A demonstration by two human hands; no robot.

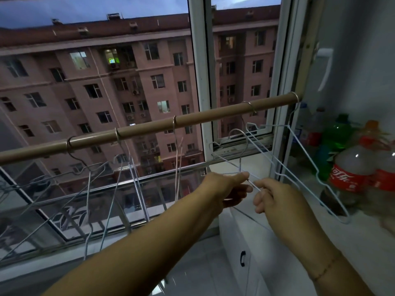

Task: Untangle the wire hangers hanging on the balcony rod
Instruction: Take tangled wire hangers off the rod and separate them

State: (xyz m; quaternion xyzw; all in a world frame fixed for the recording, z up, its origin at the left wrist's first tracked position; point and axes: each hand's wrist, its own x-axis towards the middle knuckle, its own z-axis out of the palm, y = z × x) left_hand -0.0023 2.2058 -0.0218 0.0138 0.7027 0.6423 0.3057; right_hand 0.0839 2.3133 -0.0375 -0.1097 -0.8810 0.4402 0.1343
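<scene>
A tan rod [149,130] runs across the window, rising to the right. Several white wire hangers hook over it. At the left a crossed cluster of hangers [92,178] dangles below the rod. One hanger [178,159] hangs edge-on in the middle. At the right, two hangers [284,165] hang overlapped, and a loose hanger [237,142] with its hook off the rod sits among them. My left hand [229,186] pinches a wire of this group. Close beside it, my right hand [271,194] grips the same thin wire.
A white counter [363,231] at the right carries a Coca-Cola bottle [350,171], a green bottle [339,133] and other bottles, close behind the right-hand hangers. A white window frame [201,82] stands behind the rod. A metal railing [128,184] runs below outside.
</scene>
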